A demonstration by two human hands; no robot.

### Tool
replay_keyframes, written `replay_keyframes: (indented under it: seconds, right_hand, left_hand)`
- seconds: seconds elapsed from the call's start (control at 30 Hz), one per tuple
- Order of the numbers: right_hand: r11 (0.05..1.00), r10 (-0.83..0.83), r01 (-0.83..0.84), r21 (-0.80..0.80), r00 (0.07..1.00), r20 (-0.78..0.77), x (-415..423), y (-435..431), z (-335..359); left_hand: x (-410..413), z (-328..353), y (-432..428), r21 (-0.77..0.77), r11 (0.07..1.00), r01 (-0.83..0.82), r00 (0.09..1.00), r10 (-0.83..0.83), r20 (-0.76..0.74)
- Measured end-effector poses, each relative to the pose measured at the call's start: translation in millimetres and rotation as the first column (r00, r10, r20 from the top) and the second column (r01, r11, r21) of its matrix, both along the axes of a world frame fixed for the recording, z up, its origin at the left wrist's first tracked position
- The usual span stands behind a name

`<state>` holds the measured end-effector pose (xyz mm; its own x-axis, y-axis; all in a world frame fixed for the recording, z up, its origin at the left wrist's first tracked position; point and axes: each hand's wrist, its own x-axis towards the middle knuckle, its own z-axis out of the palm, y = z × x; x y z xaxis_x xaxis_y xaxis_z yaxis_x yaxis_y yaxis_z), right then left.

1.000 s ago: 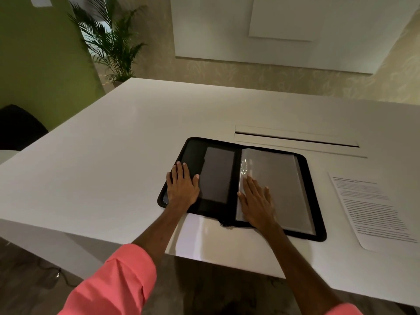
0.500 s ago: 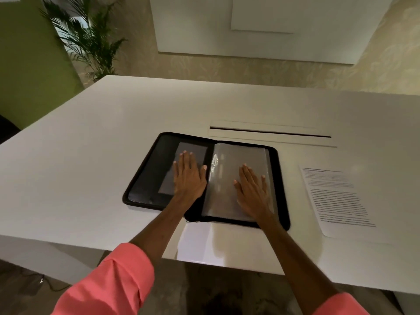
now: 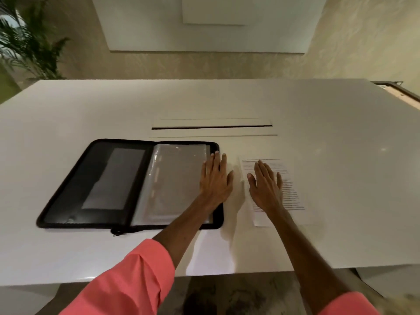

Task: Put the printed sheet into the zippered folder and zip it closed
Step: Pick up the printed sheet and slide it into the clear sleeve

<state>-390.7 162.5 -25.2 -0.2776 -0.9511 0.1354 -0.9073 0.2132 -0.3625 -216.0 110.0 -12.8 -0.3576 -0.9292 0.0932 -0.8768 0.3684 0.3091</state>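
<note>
No brand or label readable anywhere. Far left there's a potted palm (image 3: 25, 42) behind the white worktop (image 3: 341, 201). The zippered folder (image 3: 95, 185) lies open flat, black, with clear plastic sleeves (image 3: 172, 183) on its right half. The left hand (image 3: 214, 180) rests palm down on the folder's right edge, fingers (image 3: 217, 159) straight and close together, holding nothing. Just right of it, the right hand (image 3: 266, 187) lies flat on the printed sheet (image 3: 293, 192), fingers a bit spread. The sheet's text is too blurry to read. A long slot (image 3: 211, 127) runs across the worktop behind both.
</note>
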Motion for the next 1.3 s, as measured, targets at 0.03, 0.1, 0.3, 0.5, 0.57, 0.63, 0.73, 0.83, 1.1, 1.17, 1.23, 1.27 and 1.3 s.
replay_keyframes:
  seconds: [0.03, 0.1, 0.3, 0.5, 0.57, 0.63, 0.73, 0.83, 1.1, 1.17, 1.23, 1.27, 1.3]
  right_hand:
    - [1.0, -0.016, 0.016, 0.005, 1.0, -0.005, -13.5, 2.2, -0.1]
    - [0.998, -0.052, 0.053, 0.021, 0.998, -0.017, -38.1, 6.2, 0.1]
    - [0.972, -0.236, 0.236, 0.015, 0.972, -0.01, -92.9, 14.2, -0.1]
    - [0.93, -0.366, 0.363, 0.058, 0.93, 0.044, -109.0, 2.9, -0.2]
    - [0.915, -0.402, 0.394, 0.087, 0.908, 0.117, -111.1, -4.1, 2.5]
    - [0.902, -0.432, 0.419, 0.102, 0.879, 0.201, -113.7, -9.7, 5.7]
    - [0.893, -0.449, 0.436, 0.108, 0.853, 0.267, -117.3, -13.3, 8.7]
    - [0.898, -0.44, 0.424, 0.117, 0.857, 0.27, -116.6, -14.3, 8.7]
    - [0.942, -0.256, 0.336, 0.0, 0.718, 0.647, -123.1, -8.0, 29.4]
    - [0.944, -0.148, 0.318, -0.082, 0.633, 0.76, -125.1, -6.7, 39.2]
    - [0.93, -0.044, 0.325, -0.171, 0.561, 0.826, -126.7, -6.5, 51.0]
    - [0.919, 0.001, 0.332, -0.212, 0.536, 0.844, -127.3, -6.6, 57.1]
    - [0.907, 0.04, 0.339, -0.25, 0.521, 0.852, -127.8, -7.0, 62.9]
  left_hand:
    - [-12.5, -1.7, 0.8, 0.009, 1.0, 0.009, 1.0, -0.01, 0.002]
    - [-33.4, -5.6, 2.9, 0.021, 0.999, 0.027, 1.0, -0.027, 0.012]
    - [-75.9, -19.1, 8.2, 0.055, 0.997, 0.062, 0.996, -0.066, 0.067]
    - [-87.4, -36.9, 17.8, 0.047, 0.999, 0.021, 1.0, -0.021, 0.014]
    - [-88.5, -40.0, 17.6, 0.03, 0.999, 0.011, 1.0, -0.011, -0.004]
    - [-88.7, -41.6, 16.8, 0.018, 1.0, 0.009, 1.0, -0.009, -0.017]
    - [-87.8, -42.9, 15.6, 0.009, 1.0, 0.011, 1.0, -0.011, -0.028]
    - [-88.0, -43.6, 15.5, 0.014, 1.0, 0.018, 0.998, -0.017, -0.059]
    - [-88.2, -30.8, 4.1, 0.173, 0.985, 0.002, 0.92, 0.066, -0.386]
    - [-93.8, -14.6, -2.3, 0.385, 0.923, -0.015, 0.709, 0.282, -0.646]
    - [-100.6, 2.2, -9.1, 0.551, 0.831, 0.077, 0.42, 0.475, -0.774]
    - [-102.9, 10.0, -12.3, 0.579, 0.803, 0.143, 0.317, 0.517, -0.795]
    - [-104.8, 16.8, -16.2, 0.561, 0.803, 0.201, 0.261, 0.507, -0.821]
